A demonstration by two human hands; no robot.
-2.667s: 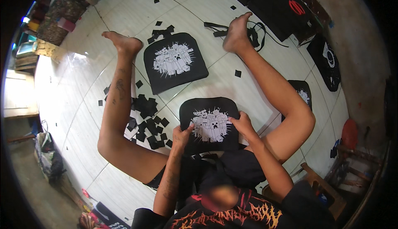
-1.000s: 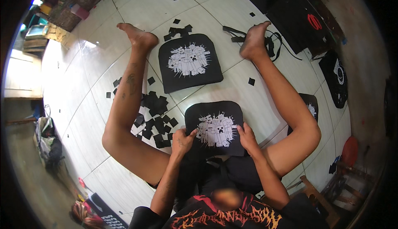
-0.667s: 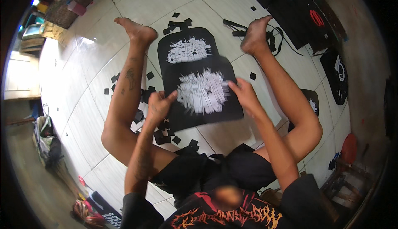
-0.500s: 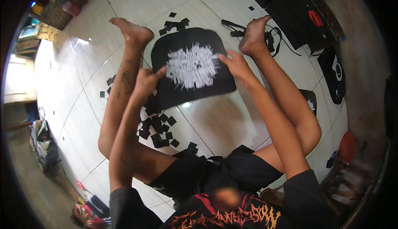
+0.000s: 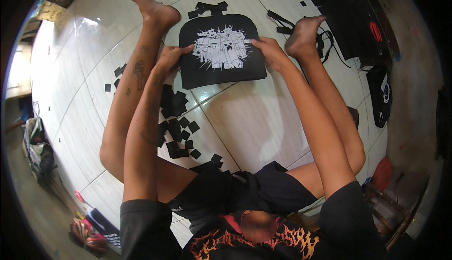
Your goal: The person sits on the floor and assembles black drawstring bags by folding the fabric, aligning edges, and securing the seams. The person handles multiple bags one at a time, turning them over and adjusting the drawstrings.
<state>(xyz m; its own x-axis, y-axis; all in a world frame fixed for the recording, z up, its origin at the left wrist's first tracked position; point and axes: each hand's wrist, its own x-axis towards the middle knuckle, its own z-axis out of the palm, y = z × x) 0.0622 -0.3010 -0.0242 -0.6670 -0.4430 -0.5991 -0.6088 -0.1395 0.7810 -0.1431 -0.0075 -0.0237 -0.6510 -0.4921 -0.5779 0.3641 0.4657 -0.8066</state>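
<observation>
Between my lower legs I hold a black fabric panel with rounded far corners and a white blocky cartoon print in its middle. My left hand grips its left edge, the thumb on top and the fingers hidden beneath. On the opposite edge my right hand pinches in the same way, thumb beside the print. Doubled edges show at the panel's right near corner, so it may be more than one layer. Small black fabric squares lie scattered near my left forearm.
More black squares lie beyond the panel on the white tiled floor. Black straps lie by my right foot. Large black fabric is spread at the far right, with another printed black piece nearer. A red round object stands lower right.
Both hands have moved the panel farther from me, and its tilted near edge is now more level. The blurred print has become sharp. My grip stays on both side edges.
</observation>
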